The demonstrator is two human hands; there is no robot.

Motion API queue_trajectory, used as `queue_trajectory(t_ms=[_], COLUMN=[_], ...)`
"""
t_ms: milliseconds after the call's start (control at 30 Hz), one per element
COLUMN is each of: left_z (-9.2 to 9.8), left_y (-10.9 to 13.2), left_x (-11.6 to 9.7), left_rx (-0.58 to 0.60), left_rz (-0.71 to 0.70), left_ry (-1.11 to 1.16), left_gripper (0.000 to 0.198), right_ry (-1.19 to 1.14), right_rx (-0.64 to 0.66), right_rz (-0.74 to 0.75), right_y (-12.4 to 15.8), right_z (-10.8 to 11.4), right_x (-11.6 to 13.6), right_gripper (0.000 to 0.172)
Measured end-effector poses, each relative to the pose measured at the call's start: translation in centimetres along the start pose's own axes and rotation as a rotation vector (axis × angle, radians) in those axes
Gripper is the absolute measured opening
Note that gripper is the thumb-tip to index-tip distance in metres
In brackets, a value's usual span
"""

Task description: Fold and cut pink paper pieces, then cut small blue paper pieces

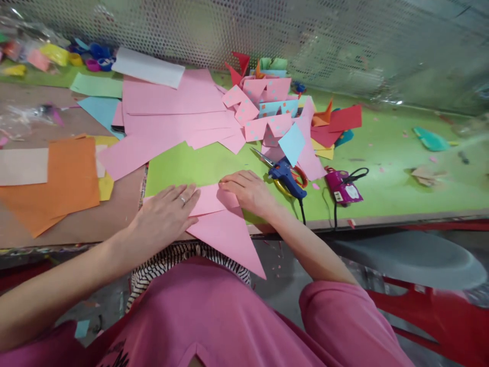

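Note:
A folded sheet of pink paper (pixel 225 234) lies at the table's front edge, its pointed corner hanging over toward my lap. My left hand (pixel 166 209), with a ring on one finger, rests flat on the left part of the paper, fingers stretched out. At the paper's upper right corner, my right hand (pixel 246 191) has its fingers bent and pressed together on the folded edge. Right of that hand lie a blue glue gun (pixel 287 177) and scissors (pixel 263 156), partly overlapping.
Pink sheets (pixel 168 117) spread behind my hands, near folded dotted paper pieces (pixel 267 127). Orange paper (pixel 74 173) lies at left. A purple corded device (pixel 343 186) sits at right. A perforated metal panel (pixel 198 30) borders the back; a grey stool (pixel 416 257) stands below right.

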State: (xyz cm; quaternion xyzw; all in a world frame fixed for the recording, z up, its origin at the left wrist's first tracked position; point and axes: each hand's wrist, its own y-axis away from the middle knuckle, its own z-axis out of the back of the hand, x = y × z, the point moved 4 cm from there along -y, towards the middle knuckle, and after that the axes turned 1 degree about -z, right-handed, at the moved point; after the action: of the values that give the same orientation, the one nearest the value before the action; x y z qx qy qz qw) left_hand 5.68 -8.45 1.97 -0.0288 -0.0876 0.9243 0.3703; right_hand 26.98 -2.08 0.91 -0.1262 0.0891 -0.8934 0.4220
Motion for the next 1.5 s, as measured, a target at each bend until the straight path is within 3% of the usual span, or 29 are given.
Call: queue_trajectory(t_ms=[133, 233, 267, 433, 600, 967, 1167, 1333, 1500], left_z=[0.1, 0.2, 0.3, 0.3, 0.3, 0.5, 0.5, 0.9, 1.1], left_y=[0.7, 0.7, 0.7, 0.9, 1.5, 1.9, 1.9, 2.1, 2.4], left_x=[-1.4, -2.0, -2.1, -2.2, -2.3, -2.8, -2.8, -2.7, -3.2], left_rx=[-0.063, -0.089, -0.095, -0.138, -0.191, -0.142, -0.13, -0.152, -0.176], left_rz=[-0.011, 0.001, 0.005, 0.004, -0.025, -0.011, 0.053, 0.184, 0.154], left_ry=[-0.124, -0.129, -0.125, -0.084, -0.084, -0.011, 0.033, 0.017, 0.063], left_gripper=[0.045, 0.045, 0.045, 0.043, 0.037, 0.044, 0.04, 0.055, 0.051], right_ry=[-0.173, -0.219, -0.179, 0.034, 0.053, 0.071, 0.02, 0.057, 0.056], right_rx=[-0.101, -0.145, -0.118, -0.014, -0.04, -0.084, -0.021, -0.028, -0.03], right_rz=[-0.114, -0.106, -0.066, 0.077, 0.093, 0.106, 0.095, 0.116, 0.139], right_y=[0.1, -0.1, -0.2, -0.1, 0.4, 0.8, 0.7, 0.7, 0.8], right_z=[2.0, 3.2, 3.2, 1.5, 0.8, 0.9, 0.5, 0.5, 0.5], right_x=[-0.1, 1.2, 2.0, 4.4, 4.3, 4.4, 4.1, 4.2, 4.3], right_gripper=[0.036, 0.026, 0.022, 0.036, 0.031, 0.028, 0.042, 0.058, 0.059])
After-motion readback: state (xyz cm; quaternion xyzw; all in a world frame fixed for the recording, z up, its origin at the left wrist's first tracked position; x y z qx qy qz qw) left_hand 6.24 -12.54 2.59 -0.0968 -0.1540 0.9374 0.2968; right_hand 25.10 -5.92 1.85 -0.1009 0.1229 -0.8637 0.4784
